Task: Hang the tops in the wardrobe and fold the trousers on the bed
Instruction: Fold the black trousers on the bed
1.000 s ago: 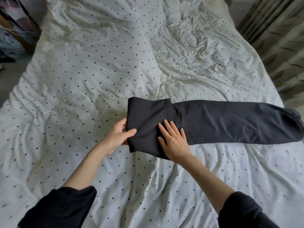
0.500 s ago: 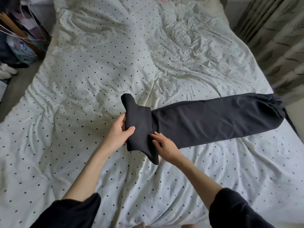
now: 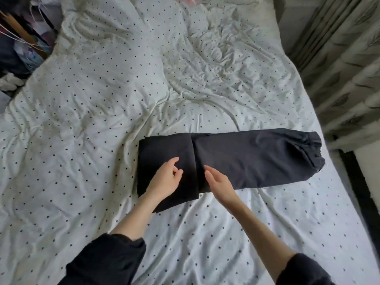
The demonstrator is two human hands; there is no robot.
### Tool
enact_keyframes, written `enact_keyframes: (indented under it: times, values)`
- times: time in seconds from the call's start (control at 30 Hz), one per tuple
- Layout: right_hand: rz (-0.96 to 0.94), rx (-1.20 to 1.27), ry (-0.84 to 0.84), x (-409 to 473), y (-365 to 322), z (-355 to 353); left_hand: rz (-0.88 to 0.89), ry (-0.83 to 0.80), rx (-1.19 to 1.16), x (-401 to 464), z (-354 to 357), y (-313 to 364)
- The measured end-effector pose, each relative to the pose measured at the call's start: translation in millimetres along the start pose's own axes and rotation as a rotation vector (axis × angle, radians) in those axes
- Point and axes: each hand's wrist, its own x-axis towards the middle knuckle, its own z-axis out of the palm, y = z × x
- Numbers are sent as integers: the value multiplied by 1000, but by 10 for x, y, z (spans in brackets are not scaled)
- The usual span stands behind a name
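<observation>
- While the dark trousers [image 3: 236,159] lie stretched sideways across the bed [image 3: 102,120], both hands are right over the folded end at the left.
- Left hand [image 3: 166,179]: fingers loosely curled, thumb and forefinger close together, over the doubled-over flap; holding no cloth that I can make out.
- Right hand [image 3: 220,182]: fingers straight and relaxed, edge-on, just beside the flap's edge where it overlaps the long leg section; whether it touches the fabric, I cannot tell.
- Flap folded over flat, its right edge a clean vertical line across the trousers.
- Waistband end bunched at the far right, near the bed's right edge.
- White duvet with small black dots, heavily creased above the trousers.
- Patterned curtain [image 3: 345,64] hangs at the right; clutter [image 3: 18,48] sits at the upper left beside the bed.
- Dark sleeves [image 3: 107,262] pushed up both forearms.
</observation>
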Motion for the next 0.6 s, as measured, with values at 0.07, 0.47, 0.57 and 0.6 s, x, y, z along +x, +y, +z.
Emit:
enact_keyframes:
  times: [0.07, 0.47, 0.57, 0.6]
  values:
    - [-121, -281, -7, 72, 2, 38, -91, 237, -57, 52, -117, -230]
    - [-464, -1049, -269, 578, 155, 368, -420, 180, -650, 234, -358, -873]
    - [-411, -903, -323, 608, 109, 353, -398, 130, -770, 120, -487, -783]
    - [-361, -771, -336, 615, 59, 336, -384, 118, -777, 77, -539, -708]
